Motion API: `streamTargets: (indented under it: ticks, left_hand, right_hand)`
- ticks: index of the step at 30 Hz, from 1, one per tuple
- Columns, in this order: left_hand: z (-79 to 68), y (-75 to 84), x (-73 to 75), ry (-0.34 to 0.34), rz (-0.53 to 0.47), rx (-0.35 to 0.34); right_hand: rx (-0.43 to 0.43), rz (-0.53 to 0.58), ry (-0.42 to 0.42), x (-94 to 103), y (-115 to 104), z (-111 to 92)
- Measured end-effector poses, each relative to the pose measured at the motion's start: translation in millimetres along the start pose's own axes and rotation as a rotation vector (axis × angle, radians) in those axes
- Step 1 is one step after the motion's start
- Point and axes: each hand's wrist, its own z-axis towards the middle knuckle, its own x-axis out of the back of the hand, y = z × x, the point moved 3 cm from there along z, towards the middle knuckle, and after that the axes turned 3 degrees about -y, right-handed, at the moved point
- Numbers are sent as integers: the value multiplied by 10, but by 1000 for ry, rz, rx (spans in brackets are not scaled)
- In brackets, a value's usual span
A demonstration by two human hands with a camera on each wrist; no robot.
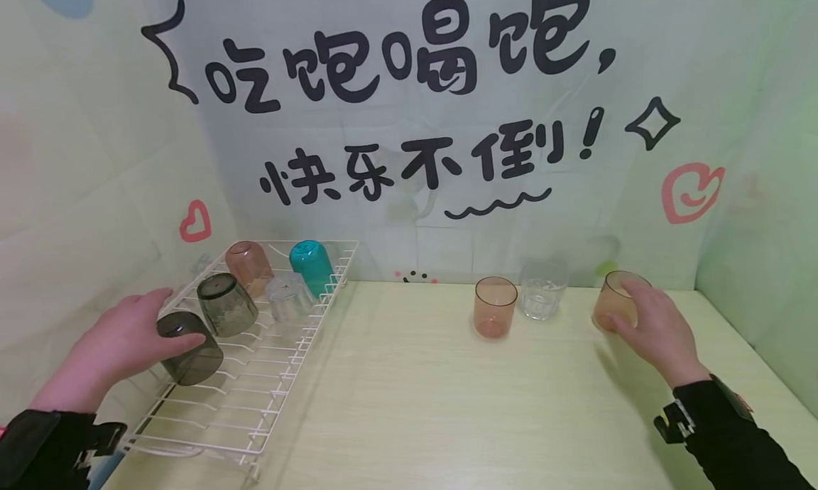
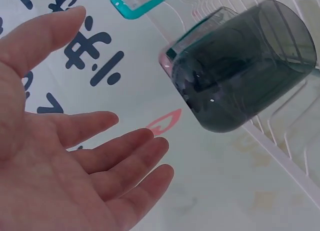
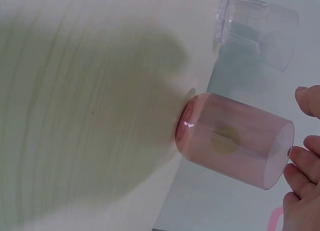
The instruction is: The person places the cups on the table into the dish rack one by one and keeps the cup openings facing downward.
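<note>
In the head view my left hand [image 1: 124, 341] is beside a dark grey tumbler [image 1: 190, 355] lying upside down and tilted in the white wire rack [image 1: 249, 426]. The left wrist view shows that hand [image 2: 95, 151] with fingers spread and a gap between it and the dark tumbler [image 2: 240, 71]. On the right, my right hand [image 1: 661, 327] is at the upper part of a pinkish-amber tumbler [image 1: 613, 302] standing upright. Seen from the right wrist, the fingers [image 3: 301, 166] are at the rim of the pink tumbler [image 3: 230, 138], with the thumb apart from it.
Also in the rack sit a smoky grey tumbler [image 1: 226, 305], a pink one [image 1: 249, 266], a teal one [image 1: 312, 268] and a clear one [image 1: 289, 298]. Another pink tumbler [image 1: 495, 309] and a clear glass [image 1: 543, 291] stand near the back wall on the wooden table [image 1: 460, 419].
</note>
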Motion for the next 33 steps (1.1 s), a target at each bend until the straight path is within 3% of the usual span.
streamTargets:
  ticks: [7, 19, 33]
  left_hand:
    - [-49, 181, 33, 25, -21, -44]
    - [-133, 537, 32, 56, 35, -92]
    - [-181, 789, 4, 73, 44, -144]
  right_hand:
    - [12, -21, -11, -46, 33, 22]
    - [46, -43, -3, -105, 59, 73]
    - [109, -160, 15, -146, 70, 53]
